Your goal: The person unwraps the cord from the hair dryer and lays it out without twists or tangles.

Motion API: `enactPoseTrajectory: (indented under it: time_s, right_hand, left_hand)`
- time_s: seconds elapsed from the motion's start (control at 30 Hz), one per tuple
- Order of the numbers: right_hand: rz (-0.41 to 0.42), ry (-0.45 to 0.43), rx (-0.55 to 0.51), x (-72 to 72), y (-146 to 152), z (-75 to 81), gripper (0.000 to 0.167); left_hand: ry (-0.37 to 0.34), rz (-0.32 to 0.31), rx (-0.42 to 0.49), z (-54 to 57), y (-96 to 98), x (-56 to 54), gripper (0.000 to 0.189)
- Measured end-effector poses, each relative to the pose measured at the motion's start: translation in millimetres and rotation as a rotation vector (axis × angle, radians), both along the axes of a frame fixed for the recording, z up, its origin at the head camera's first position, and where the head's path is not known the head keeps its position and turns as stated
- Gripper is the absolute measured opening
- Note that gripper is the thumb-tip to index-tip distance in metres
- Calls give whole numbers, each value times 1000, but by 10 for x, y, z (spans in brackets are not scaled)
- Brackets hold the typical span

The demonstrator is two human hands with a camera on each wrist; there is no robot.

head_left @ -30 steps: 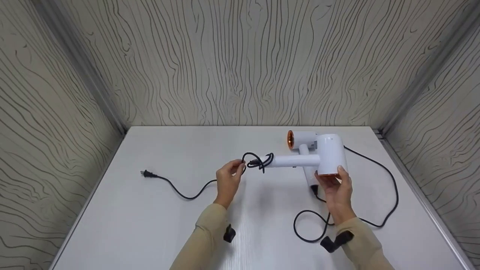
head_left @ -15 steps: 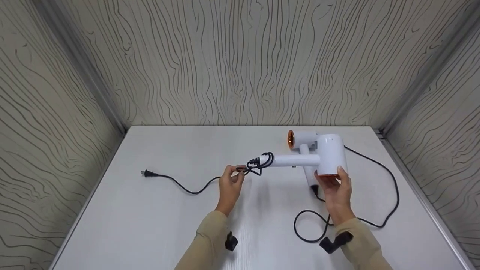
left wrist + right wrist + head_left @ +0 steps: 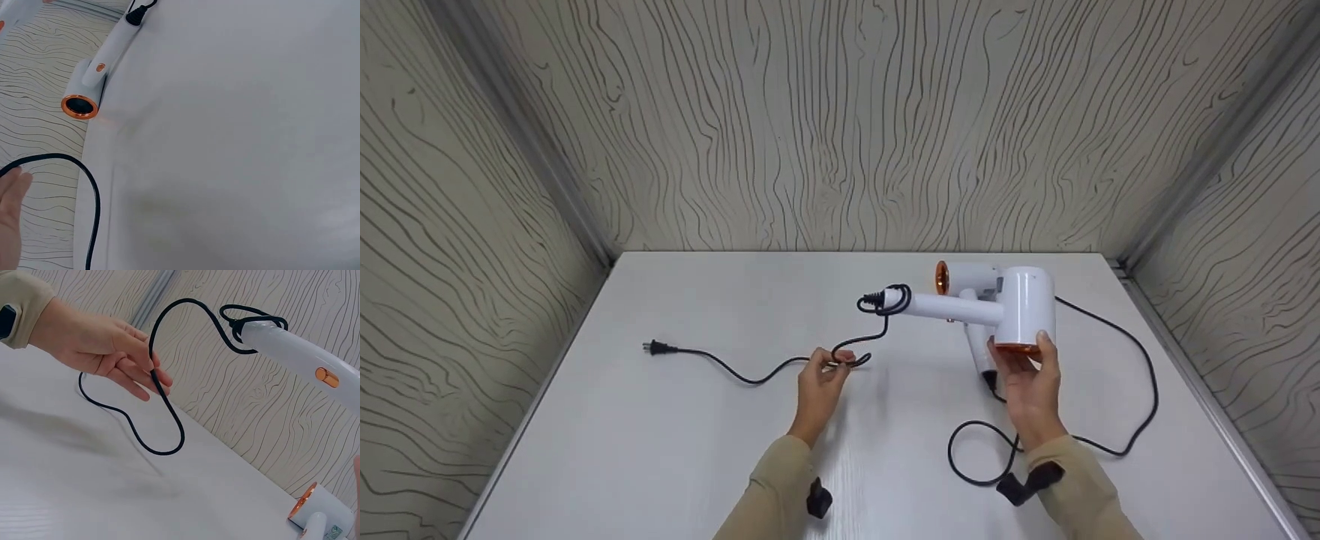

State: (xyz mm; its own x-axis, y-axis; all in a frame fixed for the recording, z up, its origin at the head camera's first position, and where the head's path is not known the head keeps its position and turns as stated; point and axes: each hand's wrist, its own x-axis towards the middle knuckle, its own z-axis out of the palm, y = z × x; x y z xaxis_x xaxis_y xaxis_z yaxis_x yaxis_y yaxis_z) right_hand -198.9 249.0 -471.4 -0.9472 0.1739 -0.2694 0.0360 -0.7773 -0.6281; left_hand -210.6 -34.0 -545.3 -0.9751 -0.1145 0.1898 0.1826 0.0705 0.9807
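Note:
My right hand [image 3: 1031,394] holds a white hair dryer [image 3: 1026,304] by its orange-rimmed lower end, raised over the table with the handle pointing left. A black power cord [image 3: 885,328] loops around the handle's end. From there it runs down to my left hand [image 3: 819,390], which pinches it between thumb and fingers. In the right wrist view the cord [image 3: 174,413] bends past the fingertips, and the wrapped handle [image 3: 292,354] shows an orange button. Beyond the pinch, the cord lies leftward on the table, ending in a two-pin plug [image 3: 660,347].
Behind the held dryer, a second white hair dryer [image 3: 969,277] with an orange nozzle lies on the white table [image 3: 720,300]. Its black cord [image 3: 1147,360] curves along the right side and forms a loop near the front. Wood-patterned panels [image 3: 840,135] stand around the table.
My left hand has drawn the cord down from beside the handle's end, stretching out its loose loop. The held dryer's handle has tipped upward at its left end.

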Motion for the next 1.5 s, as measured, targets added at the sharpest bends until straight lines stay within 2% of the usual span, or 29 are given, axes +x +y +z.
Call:
enactPoseTrajectory:
  time_s: [0.17, 0.33, 0.47, 0.6, 0.73, 0.83, 0.97, 1.1, 1.27, 1.5]
  right_hand:
    - [-7, 6, -41, -14, -20, 2, 48]
    - [-3, 11, 25, -32, -36, -10, 50]
    - [-1, 8, 49, -39, -50, -36, 51]
    - [-1, 9, 75, -34, -61, -60, 51]
    - [4, 14, 129, -21, -79, -66, 47]
    - [5, 10, 126, -9, -90, -62, 43]
    - [2, -7, 90, 4, -102, -53, 42]
    - [4, -15, 74, 3, -115, -58, 40]
    - [21, -23, 57, -7, -125, -68, 42]
    - [10, -21, -14, -17, -124, -58, 48]
  left_hand:
    - [-90, 22, 14, -93, -29, 61, 6]
    - [-160, 92, 28, -135, -110, 83, 8]
    - [-191, 154, -70, -148, -197, 80, 11]
    - [-226, 184, -196, -153, -289, 63, 21]
    - [-289, 204, -268, -170, -374, 36, 35]
    - [-323, 241, -320, -172, -429, 15, 43]
    - [-339, 286, -352, -178, -487, -14, 47]
    - [-342, 302, -345, -191, -530, -26, 34]
    - [-338, 298, -385, -190, -584, -8, 17]
    - [-314, 309, -450, -203, -650, -14, 14]
